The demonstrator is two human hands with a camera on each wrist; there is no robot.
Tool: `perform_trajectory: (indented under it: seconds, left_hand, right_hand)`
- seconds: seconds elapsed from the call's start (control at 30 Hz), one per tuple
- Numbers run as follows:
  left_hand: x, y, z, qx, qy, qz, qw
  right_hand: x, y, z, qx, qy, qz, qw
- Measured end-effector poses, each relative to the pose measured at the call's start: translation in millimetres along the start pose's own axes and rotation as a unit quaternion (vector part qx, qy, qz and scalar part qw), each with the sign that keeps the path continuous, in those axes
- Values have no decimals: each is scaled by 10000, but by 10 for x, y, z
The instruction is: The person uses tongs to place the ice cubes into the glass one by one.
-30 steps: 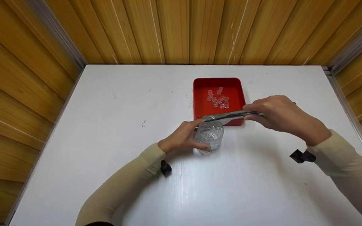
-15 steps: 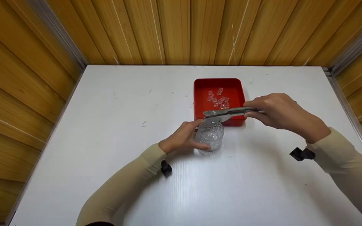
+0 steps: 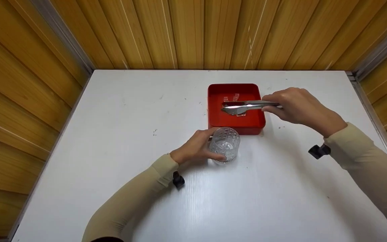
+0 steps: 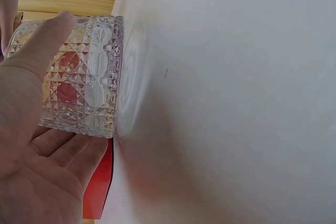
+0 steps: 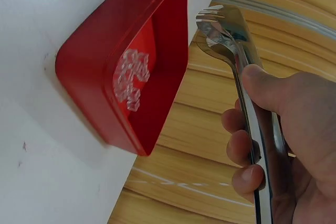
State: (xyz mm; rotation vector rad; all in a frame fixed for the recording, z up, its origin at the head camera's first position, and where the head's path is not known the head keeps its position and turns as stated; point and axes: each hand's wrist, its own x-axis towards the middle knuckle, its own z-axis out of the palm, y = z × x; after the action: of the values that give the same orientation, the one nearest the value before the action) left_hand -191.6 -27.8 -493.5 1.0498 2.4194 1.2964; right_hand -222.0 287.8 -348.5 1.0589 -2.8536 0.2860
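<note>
My left hand (image 3: 197,147) grips a clear cut-glass tumbler (image 3: 230,143), thumb on the near side and fingers behind it. The tumbler stands on the white table; whether anything lies in its base I cannot tell. My right hand (image 3: 292,105) holds metal tongs (image 3: 252,105) over a red square tray (image 3: 216,118). In the right wrist view the tong tips are close together above the tray's rim, and no cube shows clearly between them. Several clear cubes (image 5: 131,77) lie in the tray, partly covered by the tongs in the head view.
The tray stands just behind the tumbler. Around the white table (image 3: 146,101) rise wood-patterned panels (image 3: 186,33) at the back and sides, with metal strips (image 3: 64,37) in the corners. Small dark marks dot the tabletop.
My right hand has raised the tongs away from the tumbler's rim and back over the tray. The left hand and tumbler have stayed in place.
</note>
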Motion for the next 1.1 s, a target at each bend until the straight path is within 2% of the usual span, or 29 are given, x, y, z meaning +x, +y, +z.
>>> perform_trajectory:
  seconds: [0.53, 0.87, 1.1]
  left_hand:
    - [8, 13, 4, -174, -20, -15, 9998]
    - [10, 20, 10, -111, -18, -39, 9999]
    - [7, 26, 2, -77, -64, -86, 9999]
  right_hand:
    - [364, 358, 32, -172, -317, 487, 9982]
    - [536, 475, 78, -198, -792, 861, 9929]
    - [599, 541, 100, -19, -1159, 1072, 9875]
